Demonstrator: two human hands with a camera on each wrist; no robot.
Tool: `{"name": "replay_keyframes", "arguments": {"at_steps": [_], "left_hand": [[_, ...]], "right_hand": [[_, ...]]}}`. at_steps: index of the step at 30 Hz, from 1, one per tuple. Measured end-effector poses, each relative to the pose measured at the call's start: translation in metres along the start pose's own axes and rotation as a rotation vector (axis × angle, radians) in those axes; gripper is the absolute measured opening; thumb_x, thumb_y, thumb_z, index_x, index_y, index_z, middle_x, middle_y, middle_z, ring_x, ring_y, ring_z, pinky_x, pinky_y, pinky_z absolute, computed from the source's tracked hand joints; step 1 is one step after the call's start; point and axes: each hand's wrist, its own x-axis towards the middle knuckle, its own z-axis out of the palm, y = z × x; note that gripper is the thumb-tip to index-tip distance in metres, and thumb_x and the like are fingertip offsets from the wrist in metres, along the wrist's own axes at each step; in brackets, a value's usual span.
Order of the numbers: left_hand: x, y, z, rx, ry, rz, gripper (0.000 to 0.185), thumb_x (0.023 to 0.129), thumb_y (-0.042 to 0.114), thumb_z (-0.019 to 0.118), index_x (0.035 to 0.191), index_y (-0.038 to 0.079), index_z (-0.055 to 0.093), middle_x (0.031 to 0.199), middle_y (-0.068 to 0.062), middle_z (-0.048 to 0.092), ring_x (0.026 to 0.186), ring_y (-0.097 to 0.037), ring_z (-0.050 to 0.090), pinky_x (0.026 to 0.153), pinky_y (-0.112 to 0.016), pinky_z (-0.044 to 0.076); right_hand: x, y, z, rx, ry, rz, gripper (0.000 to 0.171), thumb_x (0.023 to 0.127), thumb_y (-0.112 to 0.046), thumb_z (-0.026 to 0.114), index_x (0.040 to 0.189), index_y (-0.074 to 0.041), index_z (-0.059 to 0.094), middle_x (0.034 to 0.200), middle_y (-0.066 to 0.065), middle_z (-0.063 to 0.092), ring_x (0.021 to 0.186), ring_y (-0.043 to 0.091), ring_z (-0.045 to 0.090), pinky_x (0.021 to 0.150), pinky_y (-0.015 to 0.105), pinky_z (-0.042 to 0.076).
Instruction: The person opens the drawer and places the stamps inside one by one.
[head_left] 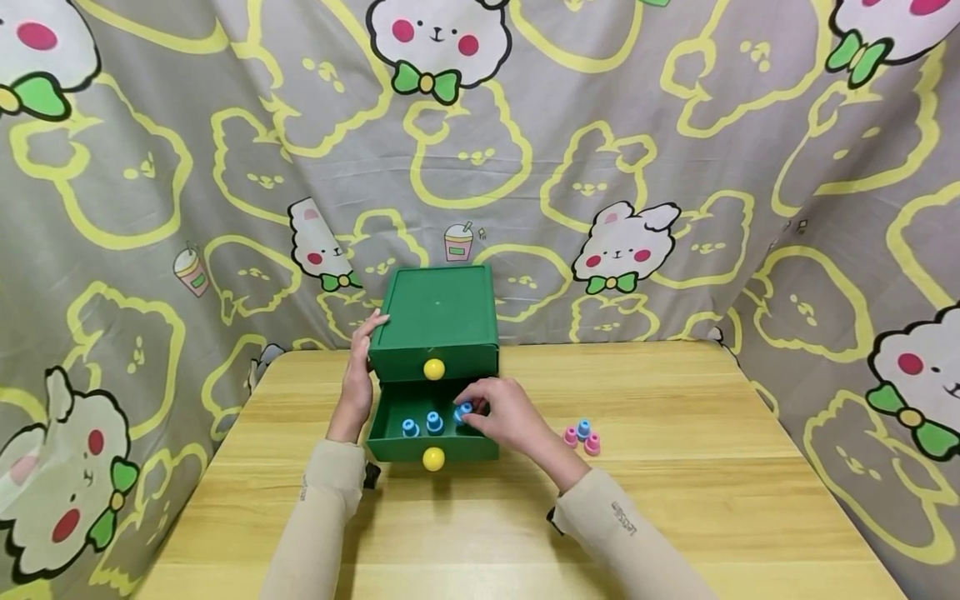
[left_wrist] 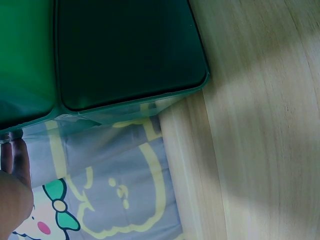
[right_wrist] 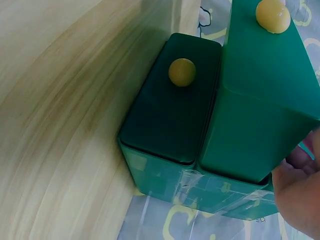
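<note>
A green drawer cabinet stands at the back of the table, its lower visible drawer pulled out. My right hand reaches over that drawer's right side and pinches a small blue stepped peg between thumb and fingers. Two more blue pegs, one on the left and one in the middle, stand inside. Against the cabinet's left side rests my left hand, fingers extended up to the top edge. In the right wrist view, the drawer wall hides the pinched peg.
To the right of the cabinet, a blue peg and two pink pegs sit close together on the wooden table. Another drawer sits closed below the pulled-out one. A patterned curtain hangs behind and at both sides.
</note>
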Motion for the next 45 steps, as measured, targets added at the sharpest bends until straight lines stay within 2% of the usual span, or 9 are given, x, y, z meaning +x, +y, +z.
{"name": "replay_keyframes", "arguments": {"at_steps": [8,16,18,22,25,30,34,38,45], "left_hand": [[0.005,0.004,0.001,-0.007,-0.001,-0.001,0.053,0.113,0.034,0.017,0.156,0.017,0.042,0.172,0.004,0.02,0.157,-0.029,0.016,0.113,-0.069,0.023],[0.003,0.036,0.01,-0.021,-0.019,-0.001,0.054,0.112,0.03,0.016,0.156,0.011,0.041,0.173,-0.006,0.017,0.158,-0.034,0.014,0.113,-0.07,0.021],[0.005,0.034,0.01,-0.025,-0.015,0.01,0.054,0.112,0.029,0.016,0.156,0.01,0.041,0.173,-0.007,0.017,0.158,-0.034,0.014,0.113,-0.07,0.021],[0.011,0.019,0.007,-0.026,-0.004,0.022,0.053,0.113,0.03,0.017,0.156,0.01,0.041,0.173,-0.007,0.017,0.158,-0.031,0.015,0.113,-0.069,0.022],[0.015,0.007,0.005,-0.03,0.002,0.023,0.053,0.113,0.033,0.018,0.155,0.014,0.042,0.172,0.0,0.02,0.158,-0.028,0.016,0.113,-0.068,0.023],[0.015,0.003,0.003,-0.031,-0.005,0.027,0.054,0.112,0.042,0.021,0.155,0.019,0.044,0.17,0.01,0.023,0.157,-0.024,0.018,0.114,-0.068,0.023],[0.011,0.003,0.003,-0.029,0.002,0.03,0.054,0.112,0.042,0.021,0.155,0.017,0.044,0.17,0.008,0.023,0.157,-0.026,0.018,0.113,-0.068,0.023],[0.006,0.004,0.002,-0.013,0.006,0.007,0.053,0.113,0.036,0.018,0.155,0.015,0.042,0.171,0.004,0.021,0.157,-0.028,0.016,0.114,-0.068,0.023],[-0.006,0.029,0.006,-0.007,-0.018,-0.015,0.051,0.113,0.027,0.017,0.156,0.01,0.039,0.173,-0.003,0.018,0.158,-0.031,0.014,0.115,-0.068,0.022]], "right_hand": [[0.005,-0.001,-0.004,-0.012,-0.025,0.012,0.015,0.09,-0.009,0.08,0.106,-0.008,0.08,0.093,0.0,0.073,0.082,0.01,0.062,0.076,0.028,0.054],[0.01,-0.001,-0.01,-0.052,-0.033,0.018,0.015,0.089,-0.009,0.081,0.104,-0.007,0.081,0.092,0.001,0.073,0.079,0.011,0.061,0.074,0.025,0.053],[0.011,-0.001,-0.011,-0.058,-0.038,0.02,0.015,0.09,-0.009,0.081,0.104,-0.008,0.082,0.093,0.001,0.074,0.079,0.011,0.061,0.074,0.025,0.053],[0.014,-0.001,-0.012,-0.071,-0.053,0.025,0.015,0.09,-0.01,0.081,0.105,-0.009,0.082,0.094,0.0,0.074,0.08,0.01,0.061,0.074,0.025,0.053],[0.016,-0.001,-0.012,-0.089,-0.06,0.01,0.015,0.089,-0.009,0.081,0.104,-0.008,0.082,0.093,0.001,0.075,0.079,0.01,0.062,0.074,0.026,0.054],[0.017,-0.001,-0.013,-0.121,-0.079,0.006,0.015,0.089,-0.008,0.081,0.103,-0.008,0.082,0.092,0.001,0.076,0.079,0.011,0.062,0.075,0.027,0.054],[0.017,-0.001,-0.011,-0.146,-0.091,-0.004,0.014,0.089,-0.009,0.081,0.103,-0.009,0.082,0.093,0.001,0.076,0.08,0.011,0.062,0.076,0.027,0.054],[0.016,-0.001,-0.006,-0.164,-0.099,-0.025,0.012,0.088,-0.009,0.082,0.101,-0.01,0.082,0.093,0.0,0.077,0.082,0.013,0.063,0.079,0.03,0.056],[0.014,-0.003,-0.003,-0.204,-0.12,-0.034,0.012,0.088,-0.009,0.082,0.1,-0.01,0.083,0.095,0.0,0.078,0.084,0.014,0.065,0.081,0.032,0.057]]}}
